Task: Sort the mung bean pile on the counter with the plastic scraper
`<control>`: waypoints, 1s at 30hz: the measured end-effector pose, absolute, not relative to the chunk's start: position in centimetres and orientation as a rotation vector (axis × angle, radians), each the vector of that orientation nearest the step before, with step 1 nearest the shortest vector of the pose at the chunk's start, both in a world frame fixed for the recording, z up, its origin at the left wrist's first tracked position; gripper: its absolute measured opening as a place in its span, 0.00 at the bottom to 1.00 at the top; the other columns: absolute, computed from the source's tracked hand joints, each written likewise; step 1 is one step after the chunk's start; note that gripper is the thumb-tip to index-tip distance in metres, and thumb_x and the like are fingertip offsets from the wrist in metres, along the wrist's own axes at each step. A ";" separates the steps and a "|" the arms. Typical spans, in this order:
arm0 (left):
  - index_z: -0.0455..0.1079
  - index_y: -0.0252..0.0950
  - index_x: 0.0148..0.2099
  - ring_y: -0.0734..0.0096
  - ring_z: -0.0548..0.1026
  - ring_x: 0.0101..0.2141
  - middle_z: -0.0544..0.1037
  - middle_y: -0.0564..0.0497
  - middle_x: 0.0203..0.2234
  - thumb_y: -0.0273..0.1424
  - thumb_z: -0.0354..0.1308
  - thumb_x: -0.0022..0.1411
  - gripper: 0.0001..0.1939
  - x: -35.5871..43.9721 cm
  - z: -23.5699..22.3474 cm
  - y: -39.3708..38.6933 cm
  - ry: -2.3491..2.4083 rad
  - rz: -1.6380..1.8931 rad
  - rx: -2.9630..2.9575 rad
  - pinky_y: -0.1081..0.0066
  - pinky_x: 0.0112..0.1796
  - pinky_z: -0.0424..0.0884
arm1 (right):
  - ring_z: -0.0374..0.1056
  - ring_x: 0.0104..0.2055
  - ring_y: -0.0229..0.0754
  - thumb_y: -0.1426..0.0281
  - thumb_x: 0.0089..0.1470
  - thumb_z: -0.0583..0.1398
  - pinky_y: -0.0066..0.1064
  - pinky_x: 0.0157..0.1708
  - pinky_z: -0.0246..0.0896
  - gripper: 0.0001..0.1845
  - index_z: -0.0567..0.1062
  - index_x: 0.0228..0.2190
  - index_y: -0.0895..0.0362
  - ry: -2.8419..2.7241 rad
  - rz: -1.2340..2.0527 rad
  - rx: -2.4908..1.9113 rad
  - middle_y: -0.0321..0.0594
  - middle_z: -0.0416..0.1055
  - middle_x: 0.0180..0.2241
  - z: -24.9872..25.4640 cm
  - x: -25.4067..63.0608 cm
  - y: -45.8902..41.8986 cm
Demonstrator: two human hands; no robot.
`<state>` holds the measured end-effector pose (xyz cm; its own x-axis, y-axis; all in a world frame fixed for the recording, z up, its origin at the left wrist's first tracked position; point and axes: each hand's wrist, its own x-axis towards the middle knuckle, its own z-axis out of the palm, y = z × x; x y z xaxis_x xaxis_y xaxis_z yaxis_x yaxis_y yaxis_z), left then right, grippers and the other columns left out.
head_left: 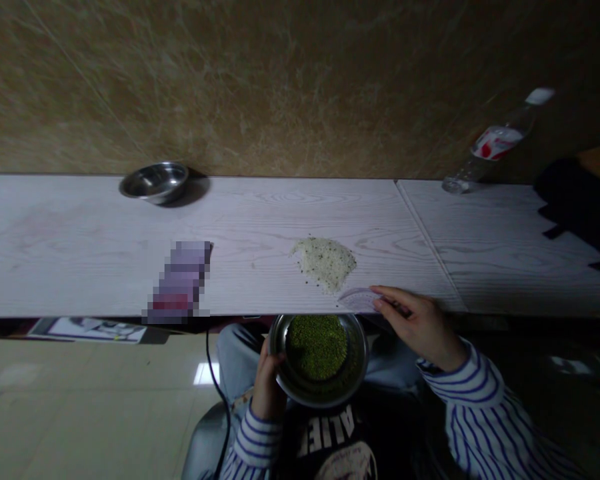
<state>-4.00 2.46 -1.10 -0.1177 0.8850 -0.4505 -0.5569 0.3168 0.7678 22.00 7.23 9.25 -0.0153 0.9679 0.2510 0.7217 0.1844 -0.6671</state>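
Observation:
My left hand (270, 383) grips the left rim of a metal bowl (357, 383), held just below the table's front edge, over my lap. Green mung beans (319, 347) cover the bottom of that bowl. Between the thumb and fingers of my right hand (420, 327) is a clear plastic protractor (361, 299), lying low over the table by the front edge. Just beyond its left end spreads a pile of white rice grains (325, 262) with dark and greenish bits mixed in. A few loose bits lie around the pile.
A second metal bowl (155, 183) stands at the back left, near the wall. A blurred-out flat object (180, 283) lies at the front left. At the back right stands a plastic bottle (497, 143), beside dark fabric (580, 200). A black cable (215, 380) hangs below the edge.

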 end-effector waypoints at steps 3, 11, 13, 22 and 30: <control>0.76 0.38 0.53 0.48 0.75 0.53 0.82 0.45 0.47 0.35 0.62 0.49 0.27 -4.0 -0.8 2.5 1.124 1.272 0.361 0.54 0.53 0.70 | 0.80 0.36 0.45 0.68 0.59 0.60 0.36 0.42 0.77 0.14 0.83 0.43 0.56 -1.809 0.467 -1.576 0.44 0.84 0.38 9.2 21.9 7.2; 0.76 0.39 0.53 0.51 0.76 0.52 0.82 0.46 0.47 0.33 0.62 0.49 0.26 -4.0 -0.9 2.5 1.087 1.280 0.332 0.56 0.53 0.70 | 0.81 0.38 0.44 0.71 0.60 0.59 0.33 0.44 0.77 0.14 0.82 0.44 0.58 -1.874 0.473 -1.519 0.44 0.83 0.40 9.4 20.0 8.2; 0.77 0.39 0.52 0.52 0.76 0.52 0.82 0.47 0.47 0.33 0.62 0.49 0.25 -4.1 -1.0 2.5 1.095 1.291 0.347 0.57 0.53 0.70 | 0.81 0.39 0.44 0.72 0.59 0.59 0.33 0.44 0.77 0.15 0.82 0.44 0.59 -1.887 0.463 -1.508 0.45 0.83 0.40 9.5 19.4 8.8; 0.75 0.39 0.53 0.55 0.77 0.49 0.82 0.47 0.45 0.35 0.62 0.49 0.26 -4.3 -2.0 2.5 1.090 1.274 0.342 0.59 0.51 0.70 | 0.81 0.39 0.46 0.69 0.60 0.58 0.36 0.43 0.77 0.16 0.83 0.45 0.58 -1.802 0.371 -1.610 0.46 0.83 0.41 9.0 21.2 9.6; 0.76 0.39 0.52 0.54 0.76 0.51 0.82 0.46 0.46 0.34 0.61 0.50 0.25 -3.9 -1.7 2.5 1.108 1.276 0.358 0.58 0.52 0.69 | 0.78 0.30 0.45 0.65 0.58 0.59 0.35 0.32 0.75 0.17 0.83 0.44 0.58 -1.687 0.332 -1.676 0.46 0.83 0.37 9.5 22.6 9.9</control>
<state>-3.92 2.51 -1.68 -0.1069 0.8832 -0.4566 -0.5759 0.3194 0.7526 22.57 9.86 9.50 0.1091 0.9457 0.3061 0.7592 0.1196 -0.6398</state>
